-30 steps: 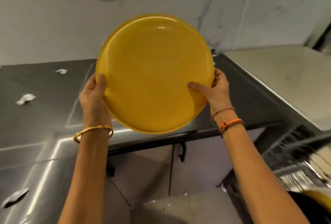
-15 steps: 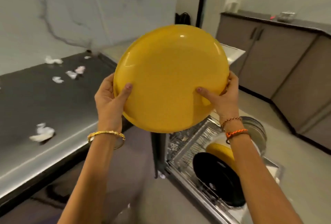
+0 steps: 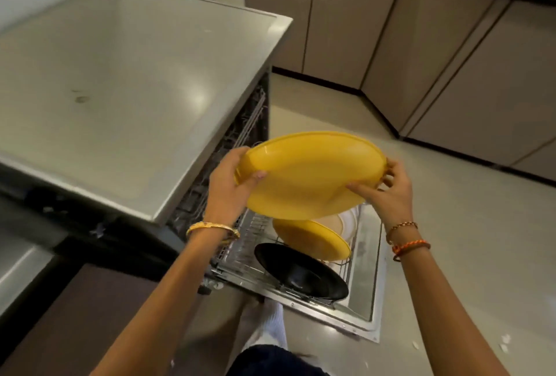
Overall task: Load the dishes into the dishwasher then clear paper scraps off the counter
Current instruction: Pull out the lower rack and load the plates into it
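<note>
Left hand [image 3: 224, 187]: fingers clamped on the left rim, thumb on top.
Round yellow plastic plate [image 3: 307, 174]: held tilted between both hands, above the pulled-out wire dishwasher rack [image 3: 240, 255].
Right hand [image 3: 388, 192]: fingers curled round the right rim.

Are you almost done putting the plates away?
Partly. A black plate and a yellow plate already stand in the dishwasher rack. Both hands, left and right, hold another yellow plate above it. Scraps on the floor remain.
</note>
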Available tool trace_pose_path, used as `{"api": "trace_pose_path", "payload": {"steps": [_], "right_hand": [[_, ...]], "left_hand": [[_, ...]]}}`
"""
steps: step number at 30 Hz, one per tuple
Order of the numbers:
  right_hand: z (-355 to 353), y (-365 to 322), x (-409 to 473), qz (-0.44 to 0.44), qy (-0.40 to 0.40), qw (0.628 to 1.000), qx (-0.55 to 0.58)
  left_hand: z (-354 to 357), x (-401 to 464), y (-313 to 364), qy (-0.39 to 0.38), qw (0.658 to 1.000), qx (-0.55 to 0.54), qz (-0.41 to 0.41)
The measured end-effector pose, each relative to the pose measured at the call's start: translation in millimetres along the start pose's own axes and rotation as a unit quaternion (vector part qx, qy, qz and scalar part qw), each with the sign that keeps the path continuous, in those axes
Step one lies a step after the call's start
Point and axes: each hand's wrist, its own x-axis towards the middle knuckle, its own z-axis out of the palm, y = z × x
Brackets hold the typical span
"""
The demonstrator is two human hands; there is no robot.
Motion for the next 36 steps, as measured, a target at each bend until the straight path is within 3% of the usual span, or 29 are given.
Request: {"api": "trace_pose_path", "payload": {"steps": [6,11,19,23,27,36], "right_hand": [[-6.9,53.9,17.4,0.046,0.003,0.993,-0.108],[-6.5,79.4,-0.6,0.08,0.011,0.994,-0.075],[-2.9,135.9,-21.9,0.131,0.03,0.989,-0.066],[7.8,216.0,-32.7,0.169,-0.023,0.979,-0.112],[10.6,273.2,-42.8,0.206,-0.062,0.964,-0.157],[11.8,325.3,-54.0,0.176,-0.153,0.944,-0.232]], "left_hand": [[59.5,48.7,-41.1,-0.151,0.988,0.027,-0.011],[84.2,65.5,-67.0,-0.271,0.961,0.034,-0.038],[116.2,52.7,-105.0,-0.324,0.94,0.07,-0.078],[147.2,28.1,-158.0,-0.345,0.928,0.121,-0.074],[171.4,9.8,-192.4,-0.412,0.9,0.129,-0.052],[194.9,-5.9,-241.1,-0.437,0.889,0.133,-0.034]]}}
